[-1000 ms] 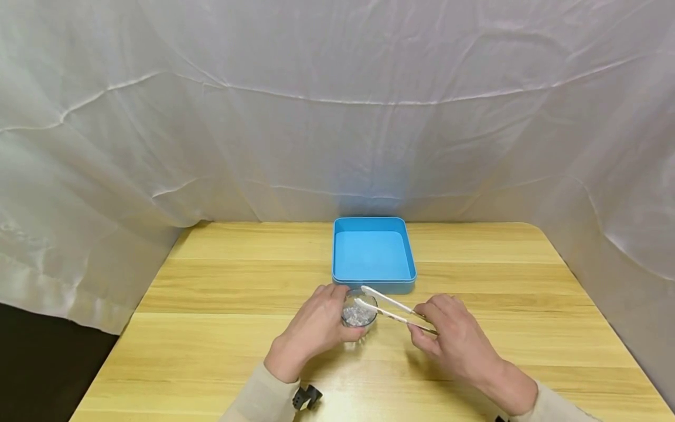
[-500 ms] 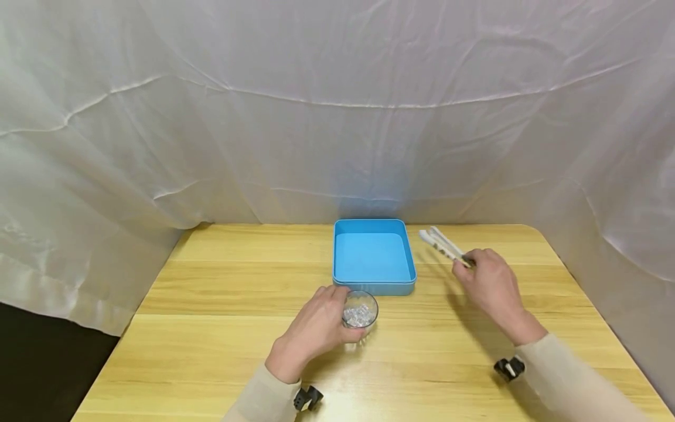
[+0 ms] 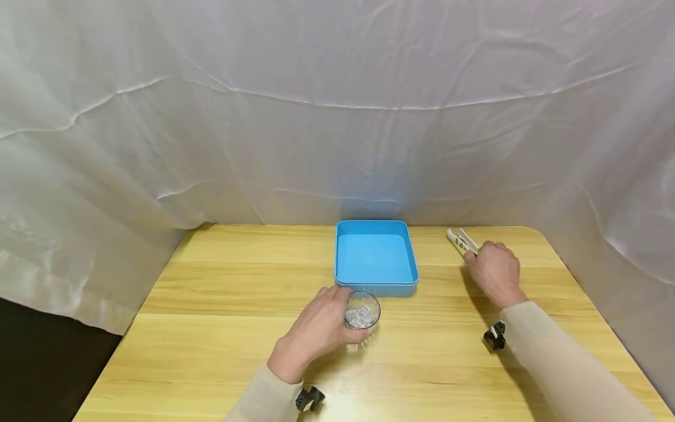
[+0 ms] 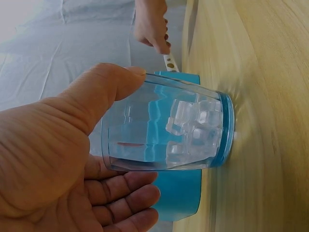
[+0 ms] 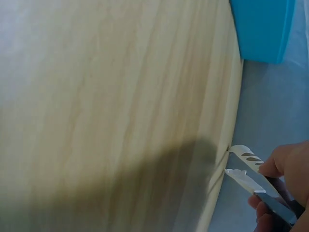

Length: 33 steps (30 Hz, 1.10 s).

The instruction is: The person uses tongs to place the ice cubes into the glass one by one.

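Observation:
My left hand (image 3: 320, 327) grips a clear glass (image 4: 161, 123) by its side, thumb on one side and fingers on the other. Several transparent ice-like cubes (image 4: 195, 128) lie in the bottom of the glass, which stands upright on the table. Out at the far right, my right hand (image 3: 494, 271) holds a pair of tongs (image 5: 263, 186) with white slotted tips and metal arms. The tips are slightly apart with nothing between them, low near the table's back edge. Part of the tongs is hidden by the right hand.
A shallow blue square tray (image 3: 376, 290) stands just behind the glass, near the middle of the wooden table (image 3: 237, 293). A pale curtain (image 3: 337, 117) hangs behind the table's back edge and along the sides.
My right hand has carried the tongs from over the glass to the back right of the table, and lower. The tongs' tips came closer together. My left hand stays on the glass.

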### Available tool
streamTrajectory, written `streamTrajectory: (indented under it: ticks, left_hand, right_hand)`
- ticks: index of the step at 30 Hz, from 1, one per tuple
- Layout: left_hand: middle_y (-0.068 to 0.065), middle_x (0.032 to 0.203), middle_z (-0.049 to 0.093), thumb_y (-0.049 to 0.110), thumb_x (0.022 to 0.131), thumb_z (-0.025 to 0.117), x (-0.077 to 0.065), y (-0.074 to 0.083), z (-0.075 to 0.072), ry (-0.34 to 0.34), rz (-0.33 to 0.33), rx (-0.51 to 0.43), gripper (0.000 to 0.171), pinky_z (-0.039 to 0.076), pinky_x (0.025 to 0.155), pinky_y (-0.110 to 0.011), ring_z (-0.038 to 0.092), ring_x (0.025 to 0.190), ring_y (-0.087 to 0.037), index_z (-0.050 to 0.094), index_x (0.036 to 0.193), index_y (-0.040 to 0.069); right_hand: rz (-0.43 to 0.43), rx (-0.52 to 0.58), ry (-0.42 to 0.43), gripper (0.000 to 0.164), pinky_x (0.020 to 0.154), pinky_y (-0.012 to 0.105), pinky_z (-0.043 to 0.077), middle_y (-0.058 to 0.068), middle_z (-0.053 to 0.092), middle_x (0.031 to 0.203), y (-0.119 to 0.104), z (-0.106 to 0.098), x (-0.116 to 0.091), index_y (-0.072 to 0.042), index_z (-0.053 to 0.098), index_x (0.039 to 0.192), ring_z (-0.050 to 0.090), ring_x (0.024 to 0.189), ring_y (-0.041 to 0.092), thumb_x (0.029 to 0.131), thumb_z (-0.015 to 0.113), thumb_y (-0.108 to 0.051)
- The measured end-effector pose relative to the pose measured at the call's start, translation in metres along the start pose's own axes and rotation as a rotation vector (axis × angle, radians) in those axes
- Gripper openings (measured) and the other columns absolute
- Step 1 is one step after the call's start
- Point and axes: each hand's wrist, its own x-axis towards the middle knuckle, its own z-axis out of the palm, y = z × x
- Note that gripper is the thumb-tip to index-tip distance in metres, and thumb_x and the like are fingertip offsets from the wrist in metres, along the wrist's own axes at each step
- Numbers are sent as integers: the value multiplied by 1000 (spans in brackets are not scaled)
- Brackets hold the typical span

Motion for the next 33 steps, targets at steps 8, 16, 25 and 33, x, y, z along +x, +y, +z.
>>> streamTrajectory:
  ticks: [8,16,25,33]
  left_hand:
    - [-10,124,70,48,79,91,1,3,0,-2,-6,0,82,57,95,-37,64,110,-23,60,137,0]
    - [-11,123,70,48,79,91,1,5,-1,-4,-6,0,81,57,93,-36,64,108,-23,61,137,0]
    - [-10,121,70,49,79,90,1,6,-2,-10,-10,1,81,57,92,-36,64,107,-23,61,136,0]
    - [-9,118,70,49,79,90,2,7,0,-15,-2,3,80,57,89,-34,62,102,-21,61,135,0]
  right_hand:
    - [19,-38,-59,38,60,54,44,18,54,67,-3,4,3,-2,53,69,55,60,39,97,53,-27]
    - [30,-49,-72,37,60,54,44,17,53,67,1,8,4,-2,54,69,56,60,40,96,53,-27]
    - [21,-41,-94,40,60,55,45,18,54,68,4,11,5,-1,54,70,57,63,42,97,53,-30]
    - [29,-35,-119,41,60,57,46,20,56,71,8,13,5,-1,55,70,59,65,43,98,52,-30]
